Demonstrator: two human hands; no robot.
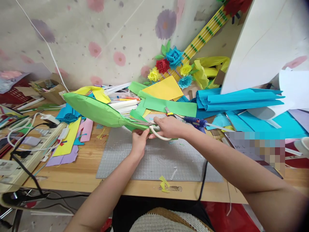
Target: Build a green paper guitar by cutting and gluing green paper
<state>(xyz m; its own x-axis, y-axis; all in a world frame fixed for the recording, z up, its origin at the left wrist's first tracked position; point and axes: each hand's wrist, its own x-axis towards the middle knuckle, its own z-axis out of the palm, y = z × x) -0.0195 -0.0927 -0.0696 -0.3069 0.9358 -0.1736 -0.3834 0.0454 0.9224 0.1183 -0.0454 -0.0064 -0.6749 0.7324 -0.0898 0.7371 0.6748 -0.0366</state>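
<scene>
A long green paper leaf shape [94,109] reaches up and left over the table, its narrow end near my hands. My left hand [139,141] pinches the green paper at that narrow end. In my right hand [167,127] is a pair of scissors [156,129] with white handles; my fingers wrap round the loops. The blades point left and lie along the green paper just above my left fingers. Exactly how far the blades are apart is hard to make out. Beneath both hands lies a grey cutting mat [120,161].
A blue glue gun [195,121] lies right of my hand. Behind are green paper strips [171,106], yellow paper [164,89], rolled blue paper [238,100] and a paper-flower guitar [200,38]. White cables [19,129] and a power strip [48,141] run along the left. Yellow scraps [164,184] lie in front.
</scene>
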